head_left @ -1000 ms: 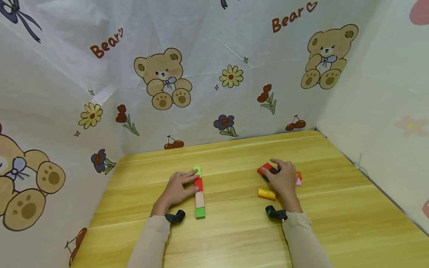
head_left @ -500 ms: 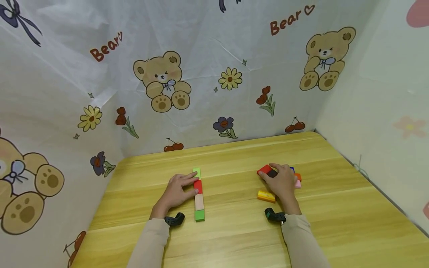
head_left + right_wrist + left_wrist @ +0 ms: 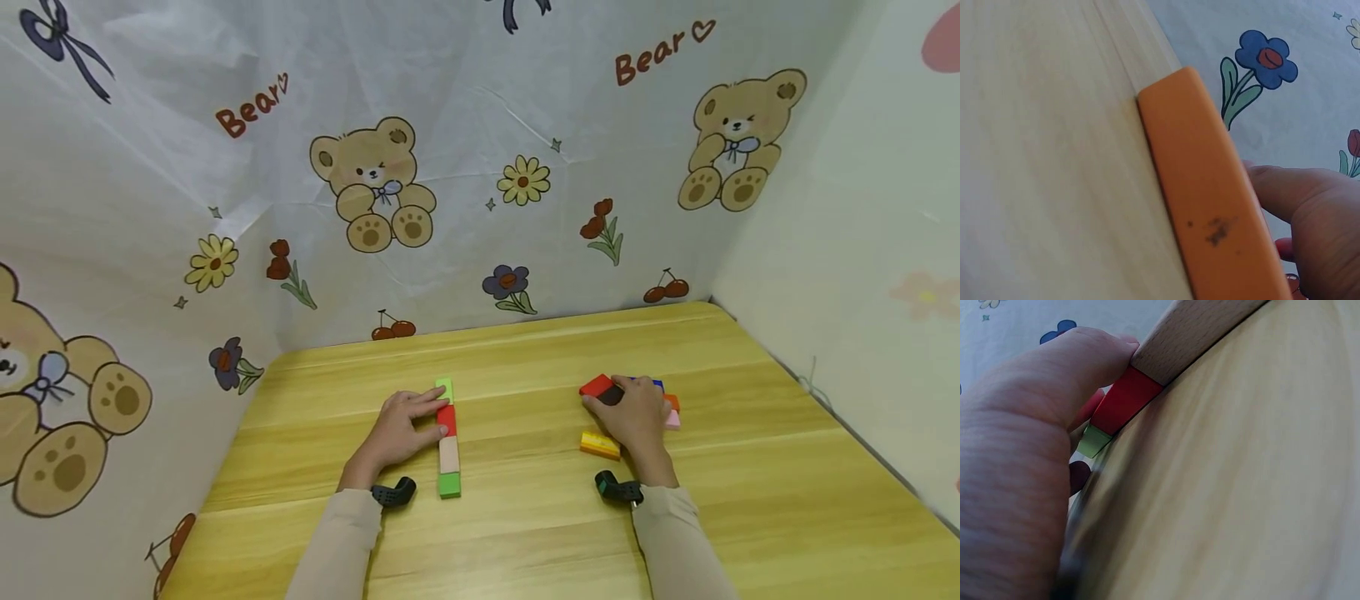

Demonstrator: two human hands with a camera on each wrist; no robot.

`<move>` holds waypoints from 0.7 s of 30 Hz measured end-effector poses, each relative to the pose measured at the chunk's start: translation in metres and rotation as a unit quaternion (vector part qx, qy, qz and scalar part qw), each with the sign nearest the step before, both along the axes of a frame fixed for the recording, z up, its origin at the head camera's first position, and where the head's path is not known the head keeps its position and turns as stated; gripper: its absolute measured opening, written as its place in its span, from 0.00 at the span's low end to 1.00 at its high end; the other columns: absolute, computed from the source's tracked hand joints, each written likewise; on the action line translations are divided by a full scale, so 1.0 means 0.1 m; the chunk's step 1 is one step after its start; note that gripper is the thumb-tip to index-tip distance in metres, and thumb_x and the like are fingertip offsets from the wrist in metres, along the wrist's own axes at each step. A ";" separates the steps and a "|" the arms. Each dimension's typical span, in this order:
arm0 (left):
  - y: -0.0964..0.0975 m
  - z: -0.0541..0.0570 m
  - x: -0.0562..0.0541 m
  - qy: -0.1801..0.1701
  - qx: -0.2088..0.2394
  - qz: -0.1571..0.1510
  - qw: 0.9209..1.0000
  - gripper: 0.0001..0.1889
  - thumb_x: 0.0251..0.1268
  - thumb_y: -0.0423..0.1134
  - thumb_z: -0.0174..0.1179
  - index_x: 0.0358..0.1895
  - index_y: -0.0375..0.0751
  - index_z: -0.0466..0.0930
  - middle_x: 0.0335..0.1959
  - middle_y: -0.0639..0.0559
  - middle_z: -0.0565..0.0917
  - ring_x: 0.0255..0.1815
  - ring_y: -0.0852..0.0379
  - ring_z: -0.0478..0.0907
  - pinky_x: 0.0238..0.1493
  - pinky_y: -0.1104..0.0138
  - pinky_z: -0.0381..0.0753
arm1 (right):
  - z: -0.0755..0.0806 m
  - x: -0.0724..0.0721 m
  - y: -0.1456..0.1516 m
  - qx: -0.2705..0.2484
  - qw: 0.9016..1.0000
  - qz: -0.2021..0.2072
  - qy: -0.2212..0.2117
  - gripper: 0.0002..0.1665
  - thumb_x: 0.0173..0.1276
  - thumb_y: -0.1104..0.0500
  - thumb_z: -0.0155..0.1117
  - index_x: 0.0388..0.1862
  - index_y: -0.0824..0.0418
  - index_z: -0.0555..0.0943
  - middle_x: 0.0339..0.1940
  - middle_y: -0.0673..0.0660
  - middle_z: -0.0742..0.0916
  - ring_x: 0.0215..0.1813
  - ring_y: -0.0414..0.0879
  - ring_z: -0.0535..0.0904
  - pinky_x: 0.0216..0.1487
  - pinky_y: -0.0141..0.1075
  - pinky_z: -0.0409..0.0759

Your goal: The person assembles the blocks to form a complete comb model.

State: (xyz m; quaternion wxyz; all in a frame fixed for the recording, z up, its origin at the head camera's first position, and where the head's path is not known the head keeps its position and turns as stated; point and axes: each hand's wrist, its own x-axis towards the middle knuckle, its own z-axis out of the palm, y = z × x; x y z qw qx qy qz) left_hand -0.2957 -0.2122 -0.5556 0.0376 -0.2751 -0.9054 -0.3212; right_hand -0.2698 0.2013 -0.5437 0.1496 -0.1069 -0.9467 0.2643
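Note:
In the head view, a straight row of toy blocks lies on the table: light green (image 3: 446, 386), red (image 3: 446, 420), bare wood (image 3: 448, 455) and green (image 3: 449, 485). From the left side, my left hand (image 3: 397, 429) rests its thumb and fingers on this row at the red block. The left wrist view has the thumb (image 3: 1107, 353) where red meets wood. My right hand (image 3: 639, 417) pinches a black block (image 3: 611, 396) between thumb and fingers. A second red block (image 3: 597, 385) lies against it. The right fingers are mostly hidden in the right wrist view.
A yellow-orange block (image 3: 600, 444) lies just in front of the right hand, large in the right wrist view. Beyond and beside that hand are a blue block (image 3: 657, 384), an orange block (image 3: 672, 402) and a pink block (image 3: 673, 421). Patterned cloth walls stand behind the table.
The right fingers have lowered onto the black block, and more of the blue block shows behind that hand. My left hand stays on the row. The head view shifts slightly.

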 end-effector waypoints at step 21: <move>0.00 0.01 0.01 -0.007 -0.006 0.003 1.000 0.29 0.65 0.57 0.65 0.68 0.56 0.77 0.75 0.63 0.69 0.64 0.55 0.68 0.74 0.47 0.54 | 0.05 0.01 -0.05 -0.023 0.999 -0.014 0.034 0.41 0.52 0.34 0.76 0.58 0.57 0.83 0.49 0.66 0.80 0.51 0.62 0.73 0.49 0.57 0.63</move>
